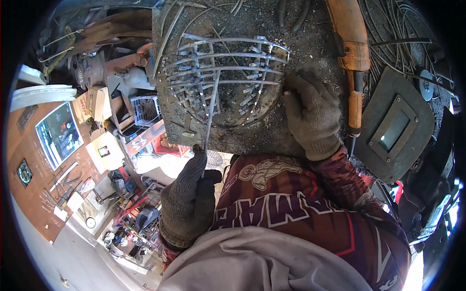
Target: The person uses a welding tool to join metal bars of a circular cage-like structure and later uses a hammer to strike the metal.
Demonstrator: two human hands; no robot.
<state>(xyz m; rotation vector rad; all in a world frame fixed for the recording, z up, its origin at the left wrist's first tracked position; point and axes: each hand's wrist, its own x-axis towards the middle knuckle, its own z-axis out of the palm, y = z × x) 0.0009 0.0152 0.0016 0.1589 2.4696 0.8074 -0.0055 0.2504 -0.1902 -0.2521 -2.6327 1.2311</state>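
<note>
Two hands in grey knitted gloves work at a rounded metal frame [230, 70] that lies on a dark, gritty bench [315, 53]. The left hand [187, 201], below the frame on the near side, is closed around the lower end of a thin metal rod [211, 111]. The rod slants up from the glove to the middle of the frame, its far tip over the curved bars; whether it touches them cannot be told. The right hand [313, 114] is just beside the frame's right edge, fingers bent, fingertips close to the rim; whether they pinch it cannot be told.

Several curved bars cross the frame, with short metal stubs along both its sides. Right of the frame, past the right glove, a long orange tool [354, 43] points toward the person. Farther right of the frame lies a dark welding shield [422, 119] with a framed window, a grey disc [426, 85] near its upper edge, and bent wires [393, 34] beyond.

Left of the frame, off the bench, sit a white plastic crate [145, 110] and, well apart, a brown board [29, 140]. Nearer the person than the frame are a patterned maroon shirt [286, 191] and a pale cloth [262, 262].
</note>
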